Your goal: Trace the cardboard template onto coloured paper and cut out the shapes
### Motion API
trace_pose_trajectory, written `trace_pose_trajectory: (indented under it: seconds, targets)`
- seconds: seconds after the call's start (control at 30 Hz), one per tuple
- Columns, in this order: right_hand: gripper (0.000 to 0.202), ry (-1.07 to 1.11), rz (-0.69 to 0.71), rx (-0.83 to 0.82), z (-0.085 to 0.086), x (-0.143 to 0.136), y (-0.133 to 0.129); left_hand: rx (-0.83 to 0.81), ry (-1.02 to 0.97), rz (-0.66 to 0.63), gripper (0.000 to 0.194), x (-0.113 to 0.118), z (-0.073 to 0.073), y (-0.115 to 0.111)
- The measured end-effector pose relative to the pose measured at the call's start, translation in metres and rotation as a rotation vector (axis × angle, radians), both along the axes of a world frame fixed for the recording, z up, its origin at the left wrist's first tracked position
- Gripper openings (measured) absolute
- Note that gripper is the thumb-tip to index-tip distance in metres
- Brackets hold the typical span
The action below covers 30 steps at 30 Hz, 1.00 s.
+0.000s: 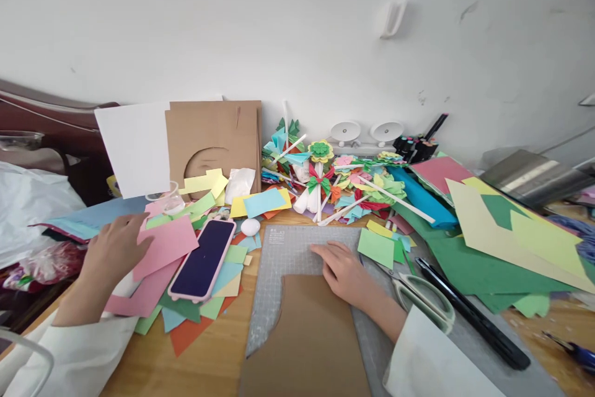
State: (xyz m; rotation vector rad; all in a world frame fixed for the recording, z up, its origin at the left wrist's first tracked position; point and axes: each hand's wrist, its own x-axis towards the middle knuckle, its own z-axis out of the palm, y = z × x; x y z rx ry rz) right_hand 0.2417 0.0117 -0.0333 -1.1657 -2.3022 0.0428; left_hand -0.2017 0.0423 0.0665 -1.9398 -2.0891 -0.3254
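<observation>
Brown cardboard (pixel 313 341) flat on the grey mat (pixel 283 257) looks light and kinda stiff, so I'd grab a straight edge where the right hand (pixel 344 273) rests, grip loosely open, though can't tell if the left hand (pixel 116 242) pinches that pink paper (pixel 171 242).

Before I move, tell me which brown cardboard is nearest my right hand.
The cardboard piece on the grey cutting mat, with a curved left edge; the other brown sheets stand by the wall.
</observation>
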Motion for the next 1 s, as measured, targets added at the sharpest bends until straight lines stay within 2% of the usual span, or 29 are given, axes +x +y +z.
trace_pose_trajectory:
  seconds: [0.07,0.1,0.17,0.27,0.37,0.47,0.6,0.77,0.87,0.97,1.0]
  targets:
    - [0.046,0.001,0.004,-0.011,0.0,0.0,0.0,-0.03,-0.002,-0.102,0.039,0.028,0.004,0.008]
    - [0.046,0.001,0.007,-0.017,0.001,0.0,0.0,-0.046,-0.051,-0.235,0.041,0.044,0.005,0.015]
    - [0.048,0.0,0.012,-0.029,0.002,0.0,0.0,-0.074,-0.078,-0.372,0.042,0.079,0.002,0.033]
    - [0.046,-0.011,0.047,-0.043,0.004,0.003,0.0,-0.181,-0.075,-0.512,0.047,0.125,-0.012,0.062]
    - [0.037,-0.025,0.095,-0.046,0.004,0.006,0.001,-0.266,-0.045,-0.568,0.045,0.152,-0.029,0.083]
    - [0.033,-0.035,0.117,-0.017,0.002,0.008,0.001,-0.326,-0.018,-0.564,0.035,0.159,-0.035,0.092]
    - [0.03,-0.049,0.137,0.016,0.0,0.01,0.001,-0.343,0.019,-0.507,0.028,0.156,-0.03,0.093]
    - [0.031,-0.02,0.145,0.045,-0.002,0.009,0.002,-0.224,0.031,-0.35,0.031,0.154,-0.017,0.088]
    - [0.033,-0.018,0.151,0.047,0.001,0.007,0.001,-0.097,-0.01,-0.267,0.03,0.156,-0.006,0.075]
    - [0.044,-0.031,0.182,0.062,0.007,0.004,-0.002,0.018,-0.177,-0.236,0.033,0.162,0.006,0.053]
    - [0.048,-0.026,0.185,0.085,0.008,0.003,-0.003,0.022,-0.376,-0.273,0.031,0.164,0.008,0.044]
